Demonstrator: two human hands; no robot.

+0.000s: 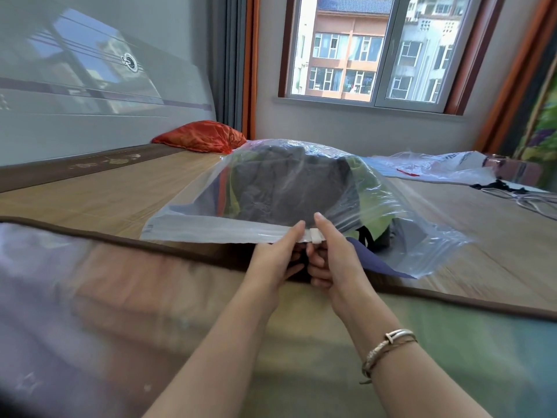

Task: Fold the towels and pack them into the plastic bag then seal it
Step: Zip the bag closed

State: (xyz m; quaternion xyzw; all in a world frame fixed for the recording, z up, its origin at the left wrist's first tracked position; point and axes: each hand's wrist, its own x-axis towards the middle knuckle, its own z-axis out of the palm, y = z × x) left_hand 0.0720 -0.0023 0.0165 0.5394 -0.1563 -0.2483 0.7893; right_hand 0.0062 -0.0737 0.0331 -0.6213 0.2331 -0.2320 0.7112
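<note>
So the bag (289,188) with towels (280,179) sits mid-frame on the bed (90,194). Left hand (275,256) pinches the seal, right hand (330,257) grips the slider (315,235), I think. Pull slowly, keeping the strip taut.

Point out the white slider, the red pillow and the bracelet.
slider (315,235): head view, on its white top between the thumbs.
pillow (200,136): head view, on the middle of its red cover.
bracelet (388,345): head view, on the band across the right wrist.
</note>
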